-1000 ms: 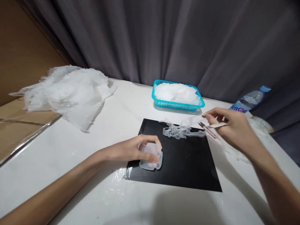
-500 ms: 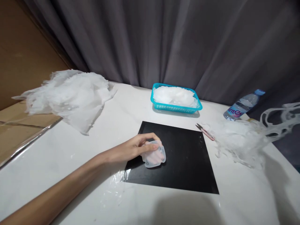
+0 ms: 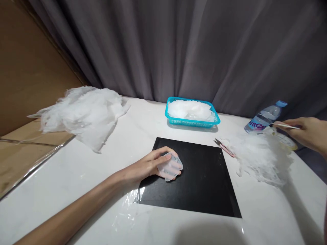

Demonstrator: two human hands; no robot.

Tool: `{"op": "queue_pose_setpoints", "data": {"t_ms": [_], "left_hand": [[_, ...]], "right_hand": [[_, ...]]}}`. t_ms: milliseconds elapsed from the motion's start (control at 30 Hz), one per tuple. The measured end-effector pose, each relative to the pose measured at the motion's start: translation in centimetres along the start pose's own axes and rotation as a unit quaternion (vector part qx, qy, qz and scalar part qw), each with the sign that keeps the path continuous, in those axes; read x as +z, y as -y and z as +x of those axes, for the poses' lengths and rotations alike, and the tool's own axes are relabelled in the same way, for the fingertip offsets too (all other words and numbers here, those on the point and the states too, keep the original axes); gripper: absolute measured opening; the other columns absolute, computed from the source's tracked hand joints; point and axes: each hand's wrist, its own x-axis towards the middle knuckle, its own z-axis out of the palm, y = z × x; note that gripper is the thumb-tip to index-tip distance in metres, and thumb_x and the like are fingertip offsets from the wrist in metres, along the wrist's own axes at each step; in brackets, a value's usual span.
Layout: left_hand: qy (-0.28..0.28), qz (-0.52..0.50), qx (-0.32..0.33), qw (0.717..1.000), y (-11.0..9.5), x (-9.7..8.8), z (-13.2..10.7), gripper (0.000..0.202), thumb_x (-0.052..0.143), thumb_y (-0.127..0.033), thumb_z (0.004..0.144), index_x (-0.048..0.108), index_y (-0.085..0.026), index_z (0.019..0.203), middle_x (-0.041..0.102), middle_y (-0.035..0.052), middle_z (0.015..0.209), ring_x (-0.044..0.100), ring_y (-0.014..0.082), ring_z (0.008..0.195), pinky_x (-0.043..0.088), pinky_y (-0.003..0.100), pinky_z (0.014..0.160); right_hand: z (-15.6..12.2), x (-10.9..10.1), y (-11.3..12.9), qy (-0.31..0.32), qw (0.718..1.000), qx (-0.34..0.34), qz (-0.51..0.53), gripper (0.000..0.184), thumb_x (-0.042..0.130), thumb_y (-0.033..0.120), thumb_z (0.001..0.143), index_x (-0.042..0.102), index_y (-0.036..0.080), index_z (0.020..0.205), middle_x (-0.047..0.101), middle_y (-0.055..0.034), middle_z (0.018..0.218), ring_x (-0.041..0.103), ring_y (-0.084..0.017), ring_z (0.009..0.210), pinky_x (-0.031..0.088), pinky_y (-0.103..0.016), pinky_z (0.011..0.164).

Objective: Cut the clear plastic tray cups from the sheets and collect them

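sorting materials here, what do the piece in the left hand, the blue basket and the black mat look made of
Piece: probably silicone or plastic, translucent and matte, as the left hand shows through. Basket: likely plastic, slightly glossy, evenly coloured with perforated walls. Black mat: smooth, perhaps plastic or rubber; glare marks one corner.

grey curtain (image 3: 158,47): folds across back | clear bottle (image 3: 266,116): blue cap (image 3: 281,103), right | brown cardboard (image 3: 30,64): left edge
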Motion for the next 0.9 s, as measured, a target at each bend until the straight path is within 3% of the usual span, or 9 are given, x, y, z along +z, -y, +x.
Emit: {"op": "queue_pose_setpoints", "data": {"t_ms": [67, 167, 300, 367, 433, 600, 700, 733, 900], "left_hand": [[-0.003, 0.0, 0.003, 1.0, -0.1, 0.1, -0.1, 0.035, 0.063, -0.051, 0.101, 0.064, -0.021, 0.118, 0.076, 0.0141, 0.115, 0.074, 0.0267, 0.105, 0.059, 0.039, 0.087], [-0.009, 0.01, 0.008, 1.0, -0.1, 0.1, -0.1, 0.037, 0.064, -0.052, 0.1, 0.065, -0.023, 0.122, 0.076, 0.0127, 0.113, 0.073, 0.0259, 0.104, 0.059, 0.039, 0.087], [-0.033, -0.009, 0.017, 0.999, 0.3, 0.3, 0.0, 0.046, 0.067, -0.051, 0.098, 0.061, -0.026, 0.136, 0.075, 0.0138, 0.121, 0.073, 0.0293, 0.114, 0.057, 0.043, 0.095], [-0.061, -0.041, 0.028, 0.997, 0.3, 0.3, 0.1, 0.052, 0.069, -0.047, 0.097, 0.056, -0.026, 0.143, 0.073, 0.015, 0.128, 0.071, 0.031, 0.119, 0.056, 0.046, 0.101], [-0.104, -0.066, 0.058, 0.991, -0.3, 0.0, 0.5, 0.056, 0.072, -0.041, 0.096, 0.052, -0.025, 0.146, 0.071, 0.0157, 0.135, 0.07, 0.0303, 0.122, 0.055, 0.047, 0.105], [-0.26, 0.051, 0.217, 0.94, -6.4, -2.5, 4.6, 0.053, 0.067, -0.035, 0.095, 0.052, -0.021, 0.144, 0.054, 0.0147, 0.156, 0.06, 0.0272, 0.136, 0.05, 0.04, 0.114], [-0.308, 0.355, 0.326, 0.82, -10.7, -4.1, 9.6, 0.057, 0.046, -0.045, 0.104, 0.037, -0.022, 0.155, 0.045, 0.0126, 0.163, 0.043, 0.0276, 0.151, 0.037, 0.043, 0.123], [-0.305, 0.395, 0.332, 0.801, -11.5, -4.5, 11.3, 0.061, 0.047, -0.047, 0.103, 0.035, -0.022, 0.157, 0.039, 0.0125, 0.167, 0.035, 0.0286, 0.155, 0.029, 0.044, 0.127], [-0.277, 0.508, 0.281, 0.766, -10.6, -5.1, 16.4, 0.073, 0.054, -0.058, 0.096, 0.044, -0.013, 0.153, 0.038, 0.0225, 0.166, 0.026, 0.0403, 0.158, 0.019, 0.056, 0.128]], "right_hand": [[-0.5, -1.3, 1.5, 0.064, 0.996, 0.025, -0.051, 0.048, 0.083, 0.07, 0.069, 0.087, 0.024, 0.082, 0.078, -0.0184, 0.074, 0.058, -0.02, 0.052, 0.031, -0.041, 0.057], [-2.6, -1.6, 5.6, 0.041, 0.996, -0.075, -0.019, 0.061, 0.059, 0.075, 0.089, 0.084, 0.02, 0.095, 0.079, -0.0196, 0.089, 0.068, -0.027, 0.072, 0.035, -0.041, 0.06], [-7.9, 2.0, 14.4, 0.096, 0.94, -0.284, 0.162, 0.042, 0.051, 0.048, 0.105, 0.076, 0.022, 0.084, 0.075, -0.0119, 0.09, 0.066, -0.026, 0.083, 0.048, -0.041, 0.075], [-10.8, 4.4, 18.2, 0.109, 0.917, -0.331, 0.193, 0.032, 0.052, 0.036, 0.107, 0.073, 0.021, 0.089, 0.072, -0.0104, 0.091, 0.063, -0.029, 0.093, 0.05, -0.042, 0.081], [-13.3, 6.5, 20.6, 0.079, 0.925, -0.338, 0.155, 0.027, 0.051, 0.03, 0.107, 0.073, 0.019, 0.096, 0.069, -0.0131, 0.1, 0.059, -0.031, 0.099, 0.05, -0.044, 0.085], [-16.0, 9.4, 21.2, 0.026, 0.932, -0.34, 0.124, 0.026, 0.046, 0.024, 0.108, 0.069, 0.019, 0.099, 0.065, -0.0138, 0.106, 0.053, -0.029, 0.095, 0.049, -0.043, 0.083], [-16.1, 10.1, 20.7, 0.025, 0.935, -0.323, 0.145, 0.021, 0.048, 0.023, 0.107, 0.067, 0.019, 0.097, 0.063, -0.0127, 0.105, 0.053, -0.028, 0.095, 0.05, -0.043, 0.084], [-16.0, 10.2, 20.7, 0.024, 0.937, -0.316, 0.149, 0.02, 0.049, 0.022, 0.106, 0.067, 0.02, 0.096, 0.063, -0.0123, 0.104, 0.053, -0.028, 0.095, 0.05, -0.043, 0.084], [-15.8, 10.5, 21.0, 0.013, 0.937, -0.31, 0.159, 0.017, 0.051, 0.021, 0.105, 0.065, 0.021, 0.095, 0.063, -0.0107, 0.103, 0.056, -0.027, 0.096, 0.051, -0.041, 0.084]]}}
